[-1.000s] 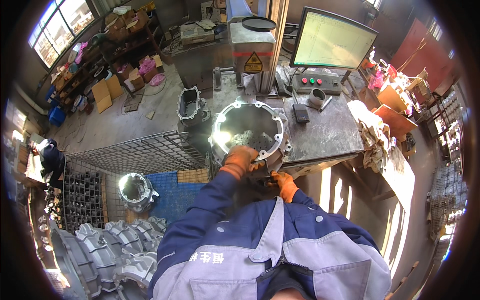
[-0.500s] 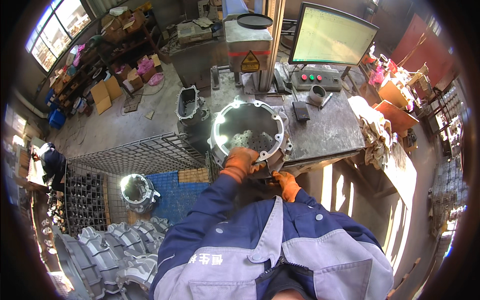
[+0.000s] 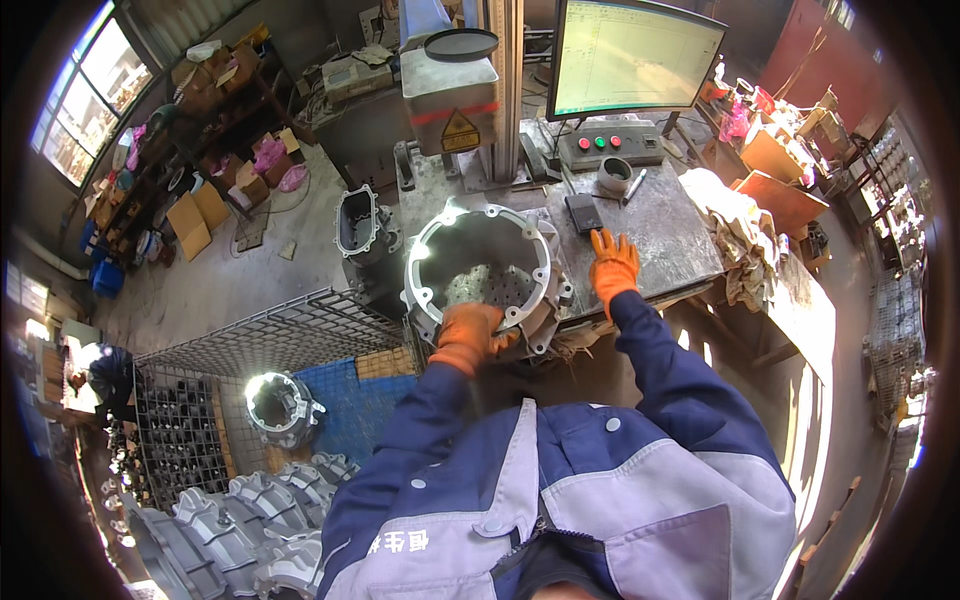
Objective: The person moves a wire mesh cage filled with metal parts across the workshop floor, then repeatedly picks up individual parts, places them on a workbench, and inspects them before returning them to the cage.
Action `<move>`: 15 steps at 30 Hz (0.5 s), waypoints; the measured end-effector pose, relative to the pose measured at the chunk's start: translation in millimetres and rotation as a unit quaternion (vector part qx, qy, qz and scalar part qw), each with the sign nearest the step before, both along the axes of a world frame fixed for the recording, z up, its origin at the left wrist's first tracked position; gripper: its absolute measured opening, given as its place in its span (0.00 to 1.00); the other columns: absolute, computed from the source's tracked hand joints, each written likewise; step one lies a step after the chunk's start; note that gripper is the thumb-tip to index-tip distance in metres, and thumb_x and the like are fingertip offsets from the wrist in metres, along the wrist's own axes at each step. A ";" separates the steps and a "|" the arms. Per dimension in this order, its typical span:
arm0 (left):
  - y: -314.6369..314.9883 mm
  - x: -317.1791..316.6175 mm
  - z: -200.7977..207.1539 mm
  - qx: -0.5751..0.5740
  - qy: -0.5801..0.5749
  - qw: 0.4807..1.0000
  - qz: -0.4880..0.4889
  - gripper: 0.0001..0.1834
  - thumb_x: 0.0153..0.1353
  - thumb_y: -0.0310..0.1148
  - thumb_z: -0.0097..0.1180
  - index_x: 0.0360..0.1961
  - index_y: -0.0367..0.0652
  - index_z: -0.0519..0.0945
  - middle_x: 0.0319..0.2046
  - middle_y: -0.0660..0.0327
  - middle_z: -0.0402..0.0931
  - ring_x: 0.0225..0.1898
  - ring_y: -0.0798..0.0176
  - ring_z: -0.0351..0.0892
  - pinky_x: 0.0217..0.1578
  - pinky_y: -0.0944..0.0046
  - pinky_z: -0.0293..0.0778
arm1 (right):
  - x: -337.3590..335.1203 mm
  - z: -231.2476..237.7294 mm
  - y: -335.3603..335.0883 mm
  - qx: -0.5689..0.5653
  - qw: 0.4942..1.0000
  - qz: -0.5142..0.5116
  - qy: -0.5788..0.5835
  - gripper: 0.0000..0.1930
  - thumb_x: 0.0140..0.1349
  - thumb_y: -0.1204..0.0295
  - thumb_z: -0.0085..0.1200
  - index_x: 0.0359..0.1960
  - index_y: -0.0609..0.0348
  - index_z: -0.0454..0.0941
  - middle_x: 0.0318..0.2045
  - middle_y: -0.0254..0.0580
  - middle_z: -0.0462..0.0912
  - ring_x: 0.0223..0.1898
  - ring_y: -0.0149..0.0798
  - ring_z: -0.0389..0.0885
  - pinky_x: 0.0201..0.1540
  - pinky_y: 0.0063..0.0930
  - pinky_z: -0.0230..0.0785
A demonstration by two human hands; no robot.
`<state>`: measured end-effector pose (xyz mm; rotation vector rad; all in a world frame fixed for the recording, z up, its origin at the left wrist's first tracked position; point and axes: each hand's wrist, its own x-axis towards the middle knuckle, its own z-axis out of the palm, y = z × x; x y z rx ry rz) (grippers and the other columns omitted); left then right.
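Note:
A large round cast-metal housing (image 3: 538, 318) stands on the near part of the metal workbench (image 3: 668, 253), its wide flanged opening facing up. My left hand (image 3: 466, 338), in an orange glove, has its fingers curled over the near rim of this housing. To the right, my gloved right hand (image 3: 614, 268) is over the bench top with its fingers spread and nothing in it. Its fingertips are close to a small black box (image 3: 582, 213) with a cable; whether they touch it, I cannot tell.
Behind the housing hangs a marking-machine head (image 3: 450, 95) on a column. A monitor (image 3: 635, 60), a button box (image 3: 610, 148) and a short grey cylinder (image 3: 614, 177) are at the back right. Left are a wire cage (image 3: 270, 325) and more castings (image 3: 215, 530). Cloth (image 3: 735, 235) lies right.
My right hand has left the near side of the housing and moved right and forward to the black box, its fingers spreading. My left hand stays at the rim.

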<state>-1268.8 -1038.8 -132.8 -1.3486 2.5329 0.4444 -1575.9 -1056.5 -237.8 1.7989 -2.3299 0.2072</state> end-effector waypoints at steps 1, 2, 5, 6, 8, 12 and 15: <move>0.1 -0.2 1.3 0.000 -0.012 1.000 -0.002 0.24 0.54 0.59 0.61 0.37 0.50 0.86 0.38 0.50 0.85 0.43 0.45 0.84 0.44 0.51 0.79 | -3.8 -3.2 -14.7 0.047 0.998 -0.015 0.041 0.29 0.63 0.64 0.50 0.69 0.42 0.65 0.70 0.35 0.65 0.71 0.53 0.59 0.71 0.56 0.49; -0.3 -0.6 2.5 0.011 -0.017 1.000 -0.003 0.25 0.54 0.59 0.61 0.39 0.49 0.86 0.40 0.51 0.84 0.45 0.45 0.84 0.45 0.51 0.79 | -8.6 -6.4 -25.6 0.052 0.997 -0.018 0.060 0.29 0.65 0.65 0.46 0.70 0.41 0.63 0.70 0.34 0.64 0.71 0.54 0.58 0.72 0.57 0.46; -0.5 -1.1 5.1 -0.007 -0.007 1.000 -0.017 0.25 0.54 0.59 0.61 0.39 0.49 0.86 0.39 0.50 0.84 0.44 0.45 0.84 0.45 0.51 0.79 | -11.8 -16.7 -49.7 0.128 0.989 -0.038 0.062 0.27 0.71 0.66 0.36 0.72 0.39 0.58 0.72 0.32 0.61 0.73 0.54 0.56 0.73 0.60 0.40; -0.6 -1.6 5.6 -0.013 -0.007 1.000 -0.013 0.22 0.54 0.57 0.61 0.37 0.51 0.86 0.36 0.52 0.85 0.42 0.46 0.85 0.43 0.52 0.79 | -11.6 -19.7 -53.3 0.147 0.987 -0.042 0.051 0.27 0.71 0.66 0.34 0.73 0.39 0.57 0.73 0.31 0.60 0.73 0.53 0.56 0.73 0.61 0.39; -0.6 -1.4 6.4 0.008 0.003 1.000 0.003 0.20 0.54 0.56 0.61 0.36 0.53 0.86 0.34 0.53 0.85 0.40 0.46 0.85 0.42 0.53 0.79 | -9.0 -24.7 -57.6 0.171 0.982 -0.057 0.046 0.27 0.73 0.65 0.31 0.74 0.38 0.56 0.75 0.30 0.57 0.73 0.51 0.55 0.74 0.59 0.38; 0.7 0.5 7.3 0.017 0.026 0.999 0.029 0.17 0.54 0.55 0.61 0.34 0.55 0.86 0.31 0.55 0.84 0.38 0.46 0.84 0.41 0.54 0.79 | -6.8 -25.3 -61.3 0.179 0.981 -0.063 0.044 0.28 0.73 0.65 0.30 0.74 0.38 0.55 0.75 0.30 0.56 0.74 0.49 0.54 0.75 0.54 0.38; 3.0 2.3 7.3 -0.010 0.011 1.000 0.015 0.18 0.54 0.55 0.62 0.36 0.55 0.86 0.33 0.56 0.85 0.40 0.46 0.84 0.43 0.54 0.79 | -7.9 -21.2 -55.2 0.151 0.987 -0.045 0.042 0.27 0.72 0.65 0.31 0.74 0.38 0.57 0.75 0.31 0.57 0.73 0.49 0.57 0.74 0.54 0.40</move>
